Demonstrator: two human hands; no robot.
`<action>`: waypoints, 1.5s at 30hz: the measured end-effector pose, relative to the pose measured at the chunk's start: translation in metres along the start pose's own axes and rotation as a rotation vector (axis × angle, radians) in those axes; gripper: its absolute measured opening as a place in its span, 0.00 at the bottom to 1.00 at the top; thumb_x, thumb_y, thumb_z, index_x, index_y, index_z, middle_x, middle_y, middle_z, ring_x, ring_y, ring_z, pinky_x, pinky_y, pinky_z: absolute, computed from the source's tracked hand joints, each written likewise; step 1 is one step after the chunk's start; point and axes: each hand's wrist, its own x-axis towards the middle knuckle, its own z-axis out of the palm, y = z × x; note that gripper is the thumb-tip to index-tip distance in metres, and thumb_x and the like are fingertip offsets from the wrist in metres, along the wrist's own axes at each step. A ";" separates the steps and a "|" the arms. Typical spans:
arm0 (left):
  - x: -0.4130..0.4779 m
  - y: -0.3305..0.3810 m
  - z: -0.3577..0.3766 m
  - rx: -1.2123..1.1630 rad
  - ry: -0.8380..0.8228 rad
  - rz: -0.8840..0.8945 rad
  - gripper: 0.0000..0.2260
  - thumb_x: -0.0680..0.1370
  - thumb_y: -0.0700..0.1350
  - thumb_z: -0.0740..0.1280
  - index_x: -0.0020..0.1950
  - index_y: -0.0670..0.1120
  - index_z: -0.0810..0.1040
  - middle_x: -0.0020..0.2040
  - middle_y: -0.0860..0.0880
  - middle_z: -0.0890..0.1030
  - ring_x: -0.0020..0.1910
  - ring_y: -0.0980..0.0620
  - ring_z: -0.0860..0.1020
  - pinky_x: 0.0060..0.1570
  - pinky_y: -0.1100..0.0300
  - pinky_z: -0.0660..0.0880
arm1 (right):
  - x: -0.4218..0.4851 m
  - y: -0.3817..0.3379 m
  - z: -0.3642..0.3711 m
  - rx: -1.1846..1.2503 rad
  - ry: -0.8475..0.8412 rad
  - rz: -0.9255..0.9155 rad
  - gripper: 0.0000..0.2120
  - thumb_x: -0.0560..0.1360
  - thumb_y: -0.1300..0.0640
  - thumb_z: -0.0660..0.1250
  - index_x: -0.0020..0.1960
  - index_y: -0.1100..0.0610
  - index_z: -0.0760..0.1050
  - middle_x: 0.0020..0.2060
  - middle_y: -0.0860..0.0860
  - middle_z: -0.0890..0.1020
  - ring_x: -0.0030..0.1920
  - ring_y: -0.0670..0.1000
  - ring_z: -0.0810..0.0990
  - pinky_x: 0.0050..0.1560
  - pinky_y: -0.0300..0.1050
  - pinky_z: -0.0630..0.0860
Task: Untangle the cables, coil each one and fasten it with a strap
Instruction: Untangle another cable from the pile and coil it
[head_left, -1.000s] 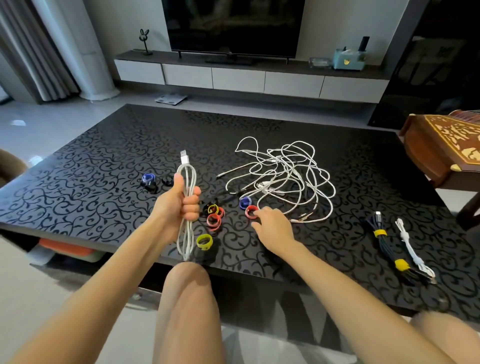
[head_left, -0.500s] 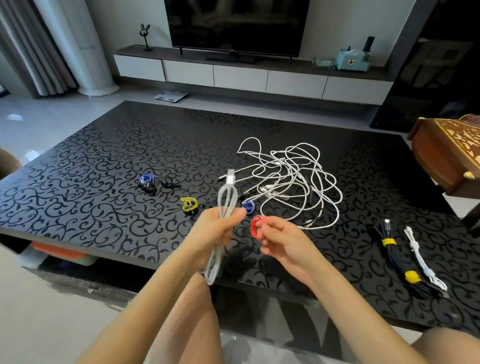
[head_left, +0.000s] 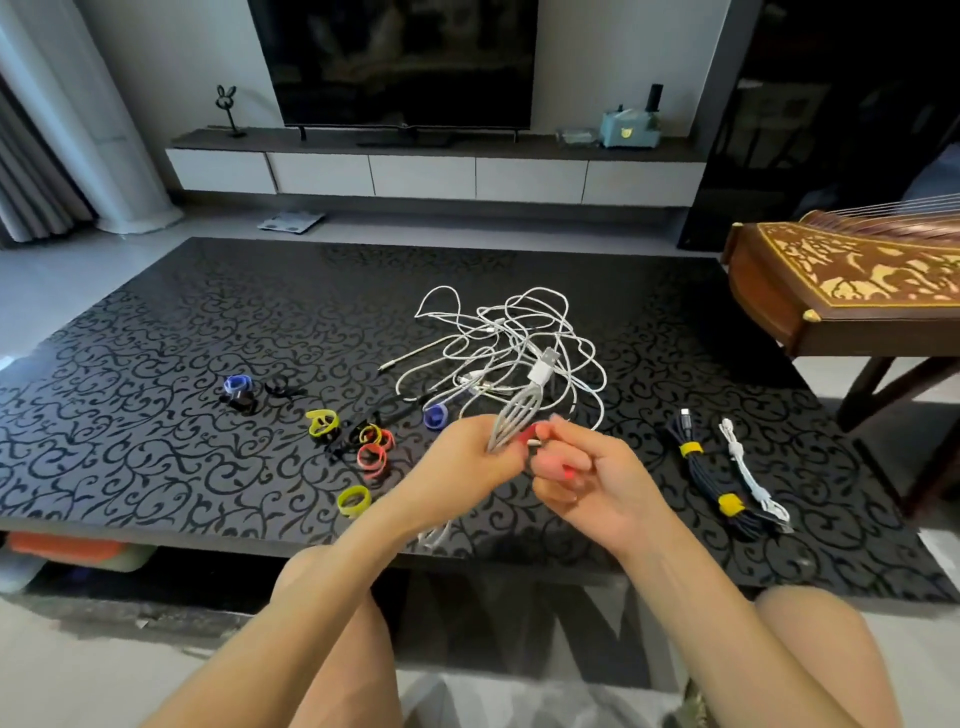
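Above table (head_left: 156, 364), left grip (head_left: 462, 467) around coiled cable (head_left: 511, 421), right grip (head_left: 592, 483) on red strap (head_left: 529, 433).

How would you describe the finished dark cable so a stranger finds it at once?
Start at the black patterned table and go to its right end, past the white tangle. Two coiled cables lie there side by side. Yours is the dark cable with two yellow straps; its neighbour is white.
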 end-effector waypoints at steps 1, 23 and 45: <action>0.000 0.002 0.001 0.062 0.010 0.029 0.15 0.78 0.40 0.63 0.33 0.47 0.65 0.24 0.57 0.63 0.24 0.59 0.61 0.27 0.64 0.59 | -0.003 -0.004 -0.002 0.008 0.010 0.036 0.06 0.65 0.58 0.68 0.36 0.62 0.75 0.17 0.45 0.61 0.18 0.43 0.59 0.20 0.35 0.52; -0.007 0.041 0.017 -0.358 -0.042 -0.233 0.18 0.83 0.56 0.50 0.40 0.51 0.72 0.27 0.56 0.62 0.25 0.58 0.57 0.27 0.65 0.56 | -0.033 -0.004 0.025 -0.997 0.158 -0.591 0.20 0.79 0.64 0.60 0.58 0.40 0.76 0.20 0.41 0.70 0.23 0.42 0.65 0.30 0.36 0.69; -0.017 0.051 0.005 -0.349 -0.006 0.125 0.17 0.80 0.51 0.57 0.33 0.46 0.71 0.28 0.51 0.64 0.25 0.56 0.60 0.25 0.66 0.57 | -0.038 -0.026 -0.018 -1.552 0.424 -0.583 0.06 0.72 0.52 0.71 0.39 0.54 0.82 0.32 0.51 0.79 0.32 0.46 0.73 0.36 0.42 0.69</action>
